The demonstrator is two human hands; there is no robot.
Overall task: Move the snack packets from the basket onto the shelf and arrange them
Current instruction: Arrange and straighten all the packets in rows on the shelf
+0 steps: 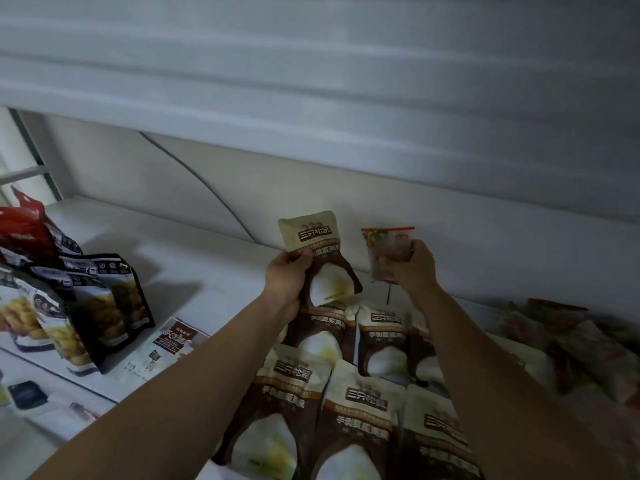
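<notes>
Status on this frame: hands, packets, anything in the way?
Left hand grips a cream-and-brown packet. Right hand grips a small red-trimmed packet. Both above rows of brown packets on the shelf. Nothing blocking.

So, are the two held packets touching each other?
Apart. The head view shows pale back wall between the cream-brown packet and the small red-trimmed packet.

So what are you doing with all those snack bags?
A person is stocking a white shelf with snack packets. The left hand grips a cream-and-brown packet, and the right hand grips a smaller see-through packet with red edges, both held up over the shelf. Below them, more cream-and-brown packets already lie overlapping in rows. Dark bags stand at the left.
</notes>
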